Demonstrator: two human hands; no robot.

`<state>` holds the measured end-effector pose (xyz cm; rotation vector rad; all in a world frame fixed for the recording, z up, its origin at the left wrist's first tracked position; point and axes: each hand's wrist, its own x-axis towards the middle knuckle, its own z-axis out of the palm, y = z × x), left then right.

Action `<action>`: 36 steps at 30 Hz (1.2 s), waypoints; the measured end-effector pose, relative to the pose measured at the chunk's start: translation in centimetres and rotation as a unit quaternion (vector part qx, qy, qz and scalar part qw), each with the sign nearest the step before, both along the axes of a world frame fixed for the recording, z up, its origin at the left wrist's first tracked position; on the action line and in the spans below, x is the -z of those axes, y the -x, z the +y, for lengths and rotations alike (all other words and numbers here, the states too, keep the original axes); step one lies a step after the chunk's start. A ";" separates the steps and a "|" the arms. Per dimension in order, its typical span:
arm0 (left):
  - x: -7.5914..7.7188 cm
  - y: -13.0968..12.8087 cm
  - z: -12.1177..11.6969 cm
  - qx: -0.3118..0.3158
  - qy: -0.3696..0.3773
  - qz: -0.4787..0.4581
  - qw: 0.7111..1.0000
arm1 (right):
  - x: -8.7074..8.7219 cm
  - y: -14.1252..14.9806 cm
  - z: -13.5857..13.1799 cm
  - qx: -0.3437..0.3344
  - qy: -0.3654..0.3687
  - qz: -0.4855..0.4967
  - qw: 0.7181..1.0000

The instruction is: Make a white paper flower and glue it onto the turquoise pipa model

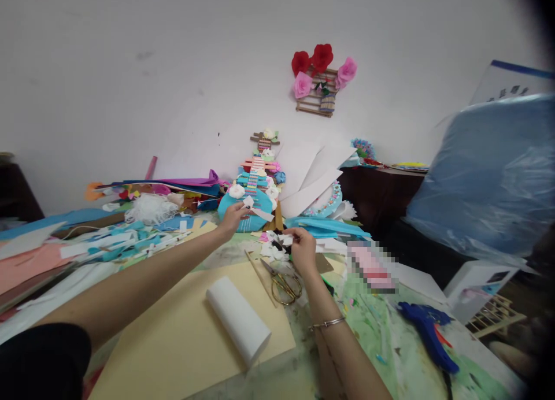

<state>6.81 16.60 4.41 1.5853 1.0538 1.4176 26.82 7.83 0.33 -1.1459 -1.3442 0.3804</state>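
My left hand (pixel 233 217) reaches far forward and pinches a small white paper piece (pixel 248 202) against the blue guitar-shaped craft (pixel 254 197) that leans on the wall. My right hand (pixel 302 251) hovers over a heap of white and black paper scraps (pixel 274 245), fingers curled in a pinch on something small that I cannot make out. A silver bangle (pixel 327 323) rings my right wrist. Gold-handled scissors (pixel 284 282) lie just left of that hand, beside a thin wooden stick (pixel 260 277).
A white paper roll (pixel 237 319) rests on a tan sheet (pixel 182 336). A blue glue gun (pixel 427 330) lies at right. Coloured paper piles (pixel 108 238) cover the left. White sheets (pixel 310 180) lean on the wall. A large blue plastic-wrapped bundle (pixel 489 180) fills the right.
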 end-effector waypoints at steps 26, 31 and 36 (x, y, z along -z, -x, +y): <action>0.9 -6.1 -4.1 0.136 -0.154 0.325 0.923 | 1.5 1.6 0.9 -0.108 0.023 0.195 0.975; 2.0 -6.1 -3.0 0.060 -0.142 0.363 0.919 | 0.9 1.9 0.5 -0.110 0.069 0.105 0.986; 3.0 -4.7 -1.4 0.027 -0.129 0.398 0.908 | 0.7 -0.3 0.4 0.047 0.132 -0.001 0.990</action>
